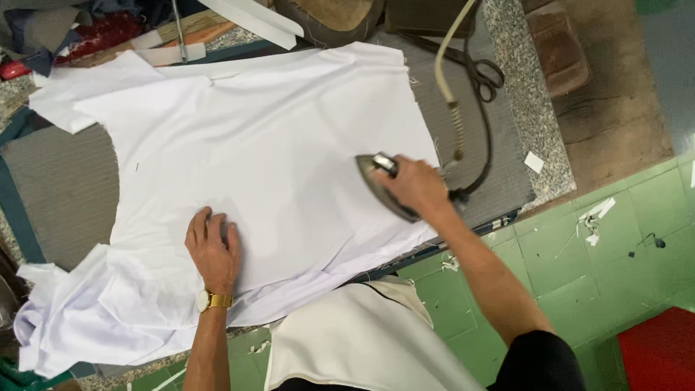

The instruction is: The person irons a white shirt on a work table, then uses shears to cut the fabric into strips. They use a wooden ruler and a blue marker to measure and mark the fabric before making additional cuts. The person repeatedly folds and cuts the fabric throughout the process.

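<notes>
Under the right hand (413,185), closed around the iron (384,187), lingering risked scorching the white fabric (275,145); beside it, the left hand (213,246) pressed flat, holding nothing.

even soft light, faint shadows, slight edge distortion

Tailoring workshop: iron (384,185), scissors (481,72), fabric (253,145)
</notes>
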